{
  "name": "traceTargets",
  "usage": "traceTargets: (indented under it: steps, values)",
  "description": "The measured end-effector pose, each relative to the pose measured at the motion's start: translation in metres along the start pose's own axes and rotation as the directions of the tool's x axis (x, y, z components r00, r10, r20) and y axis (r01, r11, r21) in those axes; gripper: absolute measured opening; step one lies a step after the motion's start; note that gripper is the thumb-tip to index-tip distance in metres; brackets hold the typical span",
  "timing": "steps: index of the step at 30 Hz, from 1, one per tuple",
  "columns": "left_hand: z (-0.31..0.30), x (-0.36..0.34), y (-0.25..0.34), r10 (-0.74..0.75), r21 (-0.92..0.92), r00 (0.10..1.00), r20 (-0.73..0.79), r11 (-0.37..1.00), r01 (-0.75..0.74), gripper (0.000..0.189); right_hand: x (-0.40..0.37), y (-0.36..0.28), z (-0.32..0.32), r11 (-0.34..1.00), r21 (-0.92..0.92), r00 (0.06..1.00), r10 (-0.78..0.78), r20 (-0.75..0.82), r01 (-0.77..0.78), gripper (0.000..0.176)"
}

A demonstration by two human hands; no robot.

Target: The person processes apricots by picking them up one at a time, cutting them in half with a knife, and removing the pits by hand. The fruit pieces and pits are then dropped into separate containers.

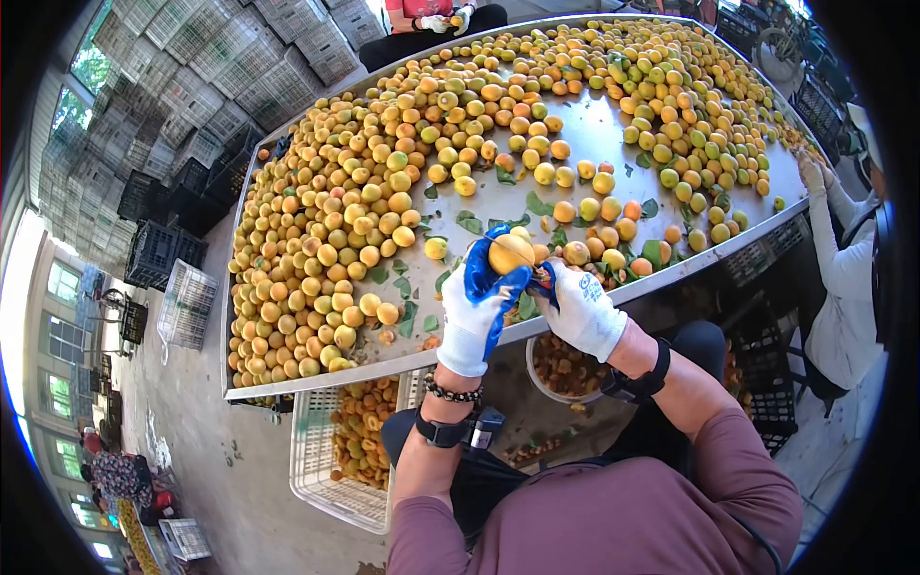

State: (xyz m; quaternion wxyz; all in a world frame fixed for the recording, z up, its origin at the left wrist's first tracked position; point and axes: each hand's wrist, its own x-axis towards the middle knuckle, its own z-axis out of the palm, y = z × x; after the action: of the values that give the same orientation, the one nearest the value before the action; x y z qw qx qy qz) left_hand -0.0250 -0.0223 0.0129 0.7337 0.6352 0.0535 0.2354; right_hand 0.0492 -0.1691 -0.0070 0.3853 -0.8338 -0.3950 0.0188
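Head view: apricot (511,254) at the near bench (589,129) edge

Left hand (476,311) pinches the apricot in its grip, raised above the bench. Right hand (586,311) sits just right of it and lower; whether its curled grip holds anything, I cannot tell.

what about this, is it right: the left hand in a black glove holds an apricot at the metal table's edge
No: the head view shows a white, blue-palmed glove; the left hand holds an apricot at the metal table's edge.
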Motion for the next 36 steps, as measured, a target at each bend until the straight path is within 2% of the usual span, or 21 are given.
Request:
traceTargets:
  steps: [1, 3, 5, 7, 8, 10, 13, 15, 17, 19, 20, 22, 23, 26, 27, 29, 30, 31, 33, 34, 36]
  values:
    - [-0.001, 0.000, 0.001, -0.001, -0.001, 1.000, 0.001, 1.000, 0.001, 0.048, 0.001, 0.002, 0.002, 1.000, -0.001, 1.000, 0.002, 0.000, -0.002, 0.024]
    - [-0.002, 0.000, 0.001, 0.023, 0.211, 1.000, 0.006, 0.977, -0.024, 0.056, 0.002, 0.008, 0.007, 1.000, 0.019, 0.999, 0.003, 0.035, -0.004, 0.023]
    - [0.000, -0.002, 0.004, 0.013, 0.170, 1.000, 0.006, 0.985, -0.014, 0.059, 0.001, 0.006, 0.006, 0.999, 0.033, 0.999, 0.002, 0.040, -0.004, 0.022]
    - [0.004, -0.002, 0.002, -0.043, -0.183, 0.998, -0.046, 0.982, 0.034, 0.062, 0.000, 0.006, 0.007, 0.999, 0.048, 0.999, 0.001, 0.041, -0.003, 0.022]
    - [0.001, -0.002, 0.002, -0.070, -0.245, 0.997, -0.028, 0.967, 0.061, 0.070, -0.001, 0.008, 0.011, 0.999, 0.006, 0.999, -0.038, -0.010, 0.039, 0.024]
    - [0.004, -0.001, -0.005, -0.059, -0.238, 0.996, -0.066, 0.970, 0.042, 0.070, 0.000, 0.006, 0.012, 0.996, -0.037, 0.995, -0.079, -0.061, 0.077, 0.027]
    - [0.005, -0.002, 0.000, -0.050, -0.189, 0.994, -0.100, 0.981, 0.030, 0.070, 0.000, 0.001, 0.011, 0.998, 0.037, 0.997, -0.057, -0.044, 0.059, 0.020]
    - [0.002, -0.001, 0.003, -0.047, -0.147, 0.995, -0.093, 0.989, 0.033, 0.070, 0.000, 0.006, 0.015, 0.921, 0.377, 0.991, -0.124, 0.045, 0.098, 0.014]
    - [-0.006, 0.000, -0.001, -0.023, -0.150, 0.998, -0.066, 0.989, 0.013, 0.071, 0.001, 0.009, 0.018, 0.874, 0.472, 0.986, -0.156, 0.058, 0.110, 0.014]
    - [-0.009, 0.000, 0.002, -0.037, -0.152, 0.998, -0.050, 0.988, 0.029, 0.071, 0.001, 0.001, 0.011, 0.738, 0.667, 0.971, -0.066, 0.230, -0.107, 0.020]
    - [-0.010, 0.000, 0.002, -0.052, -0.153, 0.998, -0.034, 0.987, 0.046, 0.071, 0.001, -0.003, 0.004, 0.737, 0.667, 0.971, -0.065, 0.232, -0.109, 0.020]
    - [-0.012, 0.002, 0.003, -0.047, -0.155, 0.999, -0.022, 0.987, 0.043, 0.071, 0.004, -0.015, -0.014, 0.694, 0.542, 0.822, 0.127, 0.555, -0.474, 0.021]
    - [-0.014, 0.002, 0.003, -0.041, -0.157, 0.999, -0.009, 0.987, 0.039, 0.072, 0.003, -0.012, -0.011, 0.694, 0.541, 0.820, 0.128, 0.557, -0.475, 0.021]
    - [-0.017, 0.004, 0.001, -0.021, -0.127, 1.000, 0.010, 0.992, 0.022, 0.066, 0.004, 0.002, -0.001, 0.375, 0.679, 0.746, 0.056, 0.664, -0.632, 0.023]
    - [-0.018, 0.004, 0.001, -0.012, -0.099, 1.000, 0.022, 0.995, 0.014, 0.061, 0.003, 0.002, 0.002, 0.377, 0.680, 0.747, 0.053, 0.662, -0.629, 0.023]
    - [-0.015, 0.005, 0.001, -0.032, -0.148, 0.999, 0.013, 0.988, 0.033, 0.057, 0.002, 0.001, 0.012, 0.810, 0.565, 0.955, -0.018, 0.295, -0.159, 0.021]
    - [-0.015, 0.005, 0.001, -0.063, -0.200, 0.998, 0.005, 0.978, 0.063, 0.052, 0.004, -0.002, 0.020, 0.835, 0.547, 0.993, -0.104, 0.052, 0.059, 0.020]
    - [-0.018, 0.007, -0.002, -0.058, -0.199, 0.998, 0.004, 0.978, 0.058, 0.052, 0.004, -0.002, 0.018, 0.835, 0.546, 0.993, -0.109, 0.050, 0.064, 0.020]
    - [-0.024, 0.011, -0.010, -0.147, -0.389, 0.989, 0.006, 0.911, 0.138, 0.044, 0.003, -0.006, 0.008, 0.920, 0.389, 0.998, -0.034, -0.051, 0.051, 0.017]
    - [-0.024, 0.011, -0.009, -0.150, -0.478, 0.989, -0.019, 0.870, 0.122, 0.035, 0.008, 0.003, 0.010, 0.904, 0.386, 0.976, -0.124, -0.178, 0.185, 0.019]
    - [-0.032, 0.012, -0.013, -0.158, -0.581, 0.987, 0.010, 0.803, 0.134, 0.028, 0.014, 0.003, -0.004, 0.891, 0.437, 0.980, -0.040, -0.196, 0.123, 0.024]
